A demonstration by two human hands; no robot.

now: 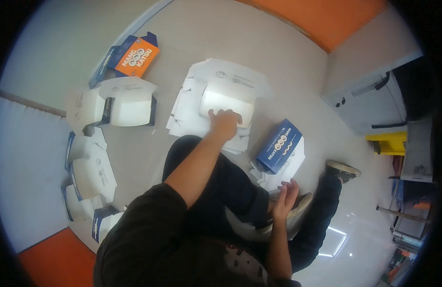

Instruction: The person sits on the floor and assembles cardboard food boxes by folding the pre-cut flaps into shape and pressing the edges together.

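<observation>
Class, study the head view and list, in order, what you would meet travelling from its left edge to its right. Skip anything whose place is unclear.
White panel, orange-topped box, left hand, blue-topped box, shoe on the outstretched leg, yellow object.

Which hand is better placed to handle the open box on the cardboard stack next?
Probably the left hand: it is at the near side of the open box; the right hand is farther off, nearer the blue box.
</observation>
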